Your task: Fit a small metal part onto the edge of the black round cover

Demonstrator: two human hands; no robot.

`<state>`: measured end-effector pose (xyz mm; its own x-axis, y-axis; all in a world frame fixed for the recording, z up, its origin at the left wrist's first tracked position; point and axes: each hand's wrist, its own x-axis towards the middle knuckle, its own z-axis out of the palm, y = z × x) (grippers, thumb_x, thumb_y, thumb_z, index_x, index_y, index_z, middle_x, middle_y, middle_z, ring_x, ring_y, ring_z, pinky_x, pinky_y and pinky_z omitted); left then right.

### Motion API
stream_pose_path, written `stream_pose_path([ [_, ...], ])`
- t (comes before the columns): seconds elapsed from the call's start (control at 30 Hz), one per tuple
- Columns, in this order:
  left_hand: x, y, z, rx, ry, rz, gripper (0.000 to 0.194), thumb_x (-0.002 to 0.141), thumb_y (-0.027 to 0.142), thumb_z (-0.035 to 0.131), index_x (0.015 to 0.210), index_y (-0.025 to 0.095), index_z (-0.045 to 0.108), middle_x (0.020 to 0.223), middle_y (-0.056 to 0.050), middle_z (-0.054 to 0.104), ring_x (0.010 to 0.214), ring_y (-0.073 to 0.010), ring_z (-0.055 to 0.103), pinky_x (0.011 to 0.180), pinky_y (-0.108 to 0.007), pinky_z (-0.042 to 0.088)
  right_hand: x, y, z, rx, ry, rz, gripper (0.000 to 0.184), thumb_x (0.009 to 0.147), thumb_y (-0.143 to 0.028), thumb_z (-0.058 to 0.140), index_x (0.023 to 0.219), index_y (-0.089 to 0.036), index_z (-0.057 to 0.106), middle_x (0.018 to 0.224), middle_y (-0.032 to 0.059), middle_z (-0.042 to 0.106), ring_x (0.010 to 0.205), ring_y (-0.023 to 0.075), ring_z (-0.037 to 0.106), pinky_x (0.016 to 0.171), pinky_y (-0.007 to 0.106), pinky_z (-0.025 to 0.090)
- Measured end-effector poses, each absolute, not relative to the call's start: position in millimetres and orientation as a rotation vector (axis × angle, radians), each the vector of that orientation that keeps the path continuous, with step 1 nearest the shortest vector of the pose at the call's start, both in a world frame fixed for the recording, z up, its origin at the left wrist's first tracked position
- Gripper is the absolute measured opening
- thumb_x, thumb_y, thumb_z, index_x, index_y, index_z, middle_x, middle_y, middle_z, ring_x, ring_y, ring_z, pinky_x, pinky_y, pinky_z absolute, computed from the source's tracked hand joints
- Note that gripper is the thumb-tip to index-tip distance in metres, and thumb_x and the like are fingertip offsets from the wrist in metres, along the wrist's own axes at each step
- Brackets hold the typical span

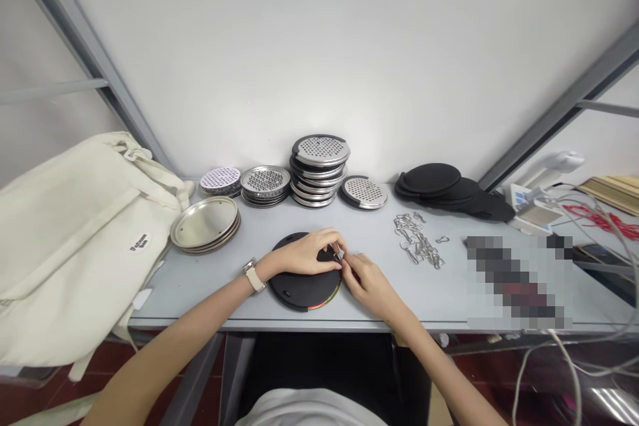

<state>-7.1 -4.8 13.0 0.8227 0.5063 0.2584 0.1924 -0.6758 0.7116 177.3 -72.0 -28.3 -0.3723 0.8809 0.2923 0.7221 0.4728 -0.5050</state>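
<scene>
over black disc [292, 291], both hands [304, 254] [368, 287] pinching metal clip [339, 255]

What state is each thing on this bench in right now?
Left hand: resting over the black disc, fingertips at the clip.
Right hand: pinching the clip.
Metal clip: held above the disc's edge.
Black round disc: lying flat under the hands.
Perforated steel graters: stacked in a tall pile.
Loose metal clips: spread in a heap.
Cream canvas bag: lying slumped on the bench.
</scene>
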Motion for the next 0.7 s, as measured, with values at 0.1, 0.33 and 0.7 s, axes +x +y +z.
stream_pose_path([
  [0.1,-7.4,-4.0,12.9,2.302,0.522,0.566,0.026,0.079,0.017,0.065,0.103,0.018,0.055,0.098,-0.004,0.059,0.086,-0.0146,0.057,0.081,-0.028,0.047,176.9,-72.0,-28.3,-1.329,-2.208,0.371,0.025,0.096,-0.018,0.033,0.076,-0.02,0.047,0.069,0.0026,0.055,0.069,0.0187,0.052,0.064,0.03,0.04],
  [0.33,-6.5,-1.9,12.0,2.288,0.54,0.573,0.026,0.077,0.02,0.067,0.101,0.017,0.057,0.094,-0.003,0.06,0.081,-0.0127,0.057,0.077,-0.026,0.047,177.9,-72.5,-28.8,-1.362,-2.205,0.37,0.026,0.096,-0.019,0.034,0.073,-0.021,0.045,0.068,0.0019,0.053,0.069,0.0182,0.051,0.065,0.03,0.039],
  [0.7,-6.5,0.7,11.8,2.229,0.546,0.553,0.032,0.076,0.021,0.068,0.105,0.017,0.056,0.096,-0.004,0.062,0.08,-0.0123,0.057,0.076,-0.026,0.05,179.5,-71.1,-31.6,-1.349,-2.19,0.353,0.026,0.097,-0.021,0.033,0.077,-0.02,0.049,0.07,0.0026,0.055,0.069,0.0183,0.052,0.065,0.03,0.04],
])
